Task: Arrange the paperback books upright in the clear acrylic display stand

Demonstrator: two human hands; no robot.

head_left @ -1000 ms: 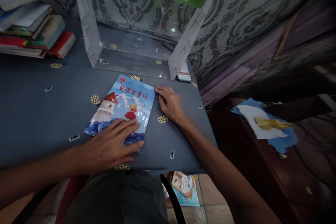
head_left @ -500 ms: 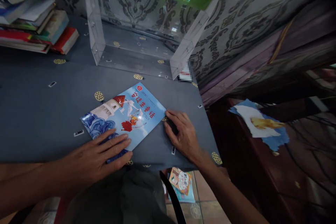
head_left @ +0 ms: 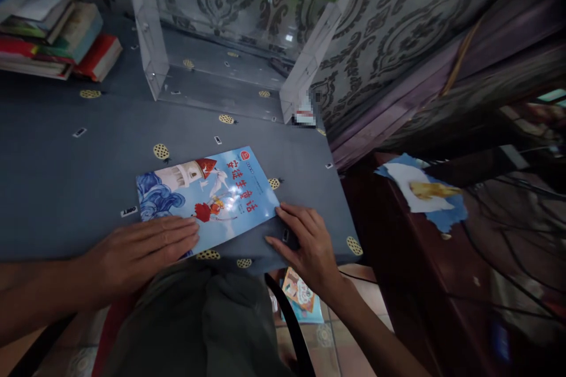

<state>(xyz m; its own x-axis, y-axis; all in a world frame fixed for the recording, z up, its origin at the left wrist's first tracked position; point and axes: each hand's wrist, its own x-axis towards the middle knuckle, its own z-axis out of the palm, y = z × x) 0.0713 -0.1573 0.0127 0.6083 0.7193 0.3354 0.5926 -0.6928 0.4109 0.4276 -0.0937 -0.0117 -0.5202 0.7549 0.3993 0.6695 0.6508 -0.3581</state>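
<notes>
Head view: blue book [head_left: 221, 191] partly beneath flat left hand [head_left: 148, 246], corner touching right hand [head_left: 312, 244], digits apart.

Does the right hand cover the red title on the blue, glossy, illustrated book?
No, the right hand touches only one corner of the book, and the red title is visible.

Dark grey-green garment [head_left: 212, 318], loosely creased; forearms [head_left: 374, 321] bare.

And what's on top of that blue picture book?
The left hand lies over the near left corner of the book, hiding that part of the cover. The right hand touches its right corner. Nothing else shows on top; whatever lies beneath is covered.
</notes>
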